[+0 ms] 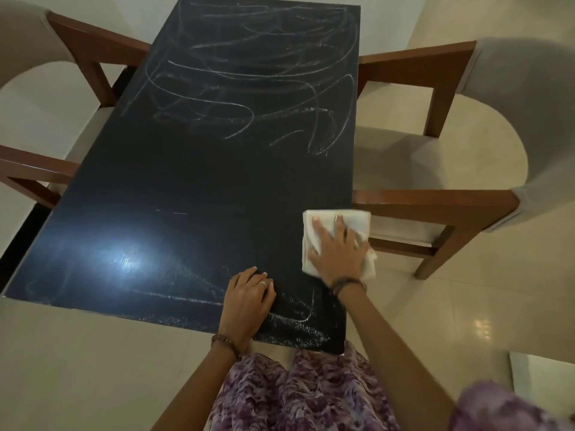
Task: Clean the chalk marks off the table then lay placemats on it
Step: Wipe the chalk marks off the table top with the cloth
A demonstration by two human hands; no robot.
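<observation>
Dark table (199, 181), wiping step: our right hand (337, 253) presses flat on white cloth (357, 223) at its edge; left hand (249, 301) rests loosely curled, empty. Chalk marks (249, 73) beyond both hands need wiping next.

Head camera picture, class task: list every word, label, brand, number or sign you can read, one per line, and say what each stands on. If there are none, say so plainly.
None: no readable text anywhere in this view.
Chalk marks on the table: loose scribbled loops and lines, not letters or numbers.
White cloth under the right hand: no label visible.
Left hand: ring and bracelet, no markings legible.
</observation>
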